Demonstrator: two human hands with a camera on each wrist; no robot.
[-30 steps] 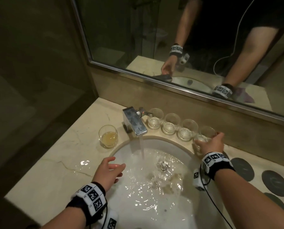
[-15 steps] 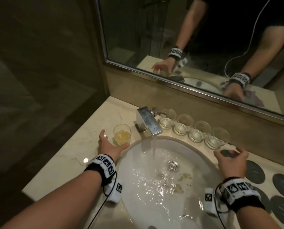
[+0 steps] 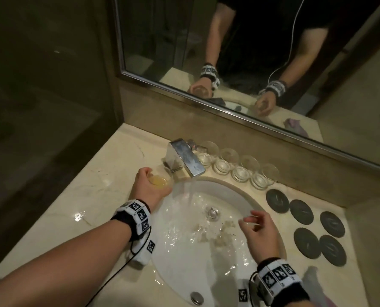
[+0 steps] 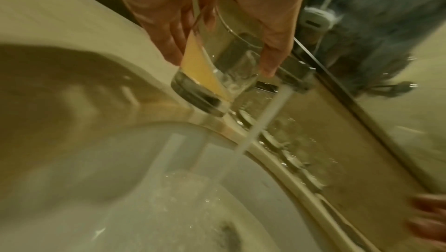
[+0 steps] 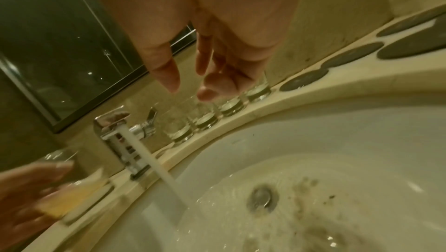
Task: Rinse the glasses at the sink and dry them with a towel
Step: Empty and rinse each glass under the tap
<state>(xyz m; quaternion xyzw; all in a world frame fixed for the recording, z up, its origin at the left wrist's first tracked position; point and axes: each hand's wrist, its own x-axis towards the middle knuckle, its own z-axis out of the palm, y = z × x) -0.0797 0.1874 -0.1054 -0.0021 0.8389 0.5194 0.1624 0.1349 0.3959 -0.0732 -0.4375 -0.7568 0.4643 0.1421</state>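
Observation:
My left hand (image 3: 149, 187) grips a short glass (image 3: 160, 180) holding yellow liquid, lifted just left of the faucet (image 3: 186, 160) at the sink's rim (image 3: 240, 190). In the left wrist view the glass (image 4: 210, 76) is tilted, with the fingers (image 4: 169, 46) and thumb wrapped around it. Water (image 3: 190, 192) runs from the faucet into the white basin. My right hand (image 3: 257, 227) hovers over the right side of the basin with fingers loosely bent and nothing in it (image 5: 188, 90). Several empty clear glasses (image 3: 240, 171) stand in a row behind the sink.
Several dark round coasters (image 3: 306, 218) lie on the marble counter (image 3: 85, 196) to the right of the sink. A mirror (image 3: 251, 63) runs along the back wall and reflects a purple cloth (image 3: 295, 127). The drain (image 3: 212, 212) sits mid-basin under shallow water.
My left hand reached from the sink to the glass of yellow liquid, took hold and lifted it toward the basin. My right hand left the row of clear glasses and drew back over the sink.

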